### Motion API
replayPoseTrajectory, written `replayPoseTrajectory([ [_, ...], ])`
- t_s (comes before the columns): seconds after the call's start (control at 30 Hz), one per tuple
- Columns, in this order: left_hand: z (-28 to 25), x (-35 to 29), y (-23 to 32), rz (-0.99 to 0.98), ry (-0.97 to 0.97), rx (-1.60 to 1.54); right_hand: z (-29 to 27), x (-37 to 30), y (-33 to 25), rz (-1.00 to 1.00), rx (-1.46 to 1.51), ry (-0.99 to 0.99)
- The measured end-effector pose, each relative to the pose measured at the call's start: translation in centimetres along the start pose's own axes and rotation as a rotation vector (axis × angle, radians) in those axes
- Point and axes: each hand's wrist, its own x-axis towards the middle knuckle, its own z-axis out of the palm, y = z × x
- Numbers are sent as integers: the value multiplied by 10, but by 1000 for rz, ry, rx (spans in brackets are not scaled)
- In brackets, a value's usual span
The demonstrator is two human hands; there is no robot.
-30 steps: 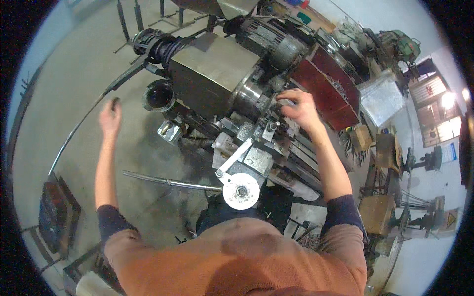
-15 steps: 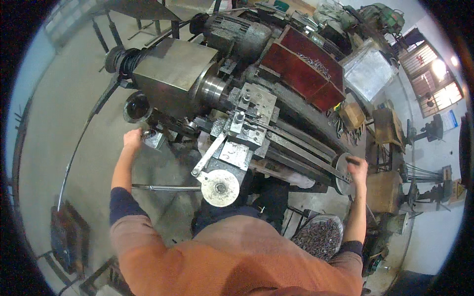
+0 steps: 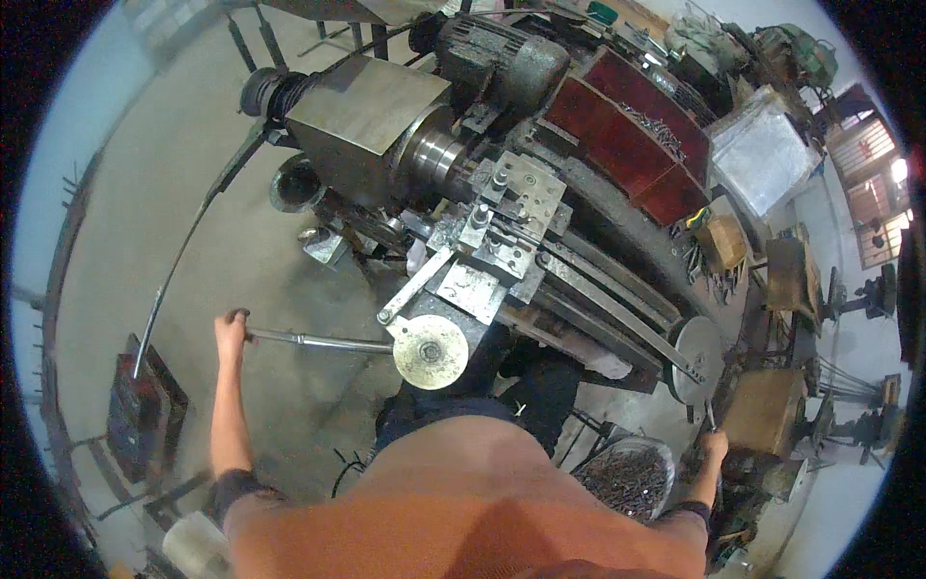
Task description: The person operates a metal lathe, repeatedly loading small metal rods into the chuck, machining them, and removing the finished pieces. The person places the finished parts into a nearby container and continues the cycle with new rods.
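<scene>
My left hand (image 3: pixel 230 336) is closed around the outer end of a long metal lever (image 3: pixel 313 341). That lever runs to a round, pale metal disc (image 3: pixel 431 351) at the front of a small lathe's slide (image 3: pixel 473 288). On the far right, my right hand (image 3: pixel 714 444) grips the lower end of a short metal handle (image 3: pixel 711 413) just below a large round wheel (image 3: pixel 696 359). A flat bar (image 3: pixel 617 314) links this wheel to the slide. Behind the slide are a bright spindle nose (image 3: pixel 439 157) and a boxy headstock (image 3: pixel 365 101).
A red tray (image 3: pixel 627 135) with small metal parts sits behind the lathe, beside a motor (image 3: pixel 506 63). A container of dark small parts (image 3: pixel 629 475) stands near my right forearm. A thin rod (image 3: pixel 178 251) rises from a dark pedal box (image 3: pixel 145 410) on the left.
My left hand has left the small metal holder beside the headstock and taken hold of the lever. My right hand has moved from the wheel's upper side down to the handle below it. The view shifted.
</scene>
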Motion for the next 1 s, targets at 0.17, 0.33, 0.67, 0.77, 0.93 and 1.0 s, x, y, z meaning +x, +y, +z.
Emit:
replayPoseTrajectory([
  [0.17, 14, -4, -20, -26, 212, -151, 9, -88, -16, 162, -5, 53],
  [0.33, 40, 12, -8, 36, 324, -497, -14, -132, -67, 245, 228, 19],
  [0.67, 55, 33, -4, 145, 374, -548, -1, -134, -74, 207, 319, 27],
  [0.77, 57, 21, -4, 49, 422, -696, 18, -136, -57, 135, 307, 169],
  [0.93, 100, -6, 19, -173, 429, -759, 14, -93, -34, 180, 72, 126],
  [1.0, 113, 27, 19, -90, 426, -651, 21, -66, -20, 194, 56, 70],
])
